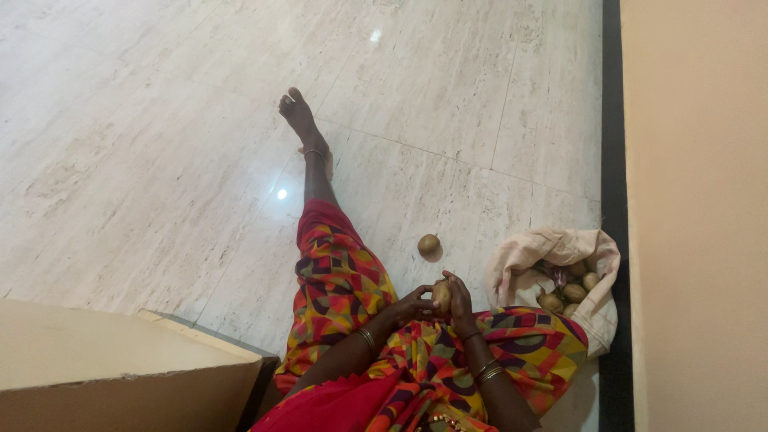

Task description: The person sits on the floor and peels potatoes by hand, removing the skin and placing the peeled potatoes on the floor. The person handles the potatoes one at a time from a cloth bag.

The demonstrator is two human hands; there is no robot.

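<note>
Both hands meet over the lap: the left hand (414,306) and the right hand (459,300) each close their grip on one round brown potato (441,295) between them. A second potato (429,245) lies alone on the pale marble floor (160,160) just beyond. At the right, an open cream cloth bag (592,320) holds about five more potatoes.

The potato (441,295) shows only as a sliver between the left hand (412,305) and right hand (460,300), fingers covering most of it. The cloth bag (560,248) at right hides most of its contents. Both forearms and the cardboard box (120,368) run off the near edge.
</note>
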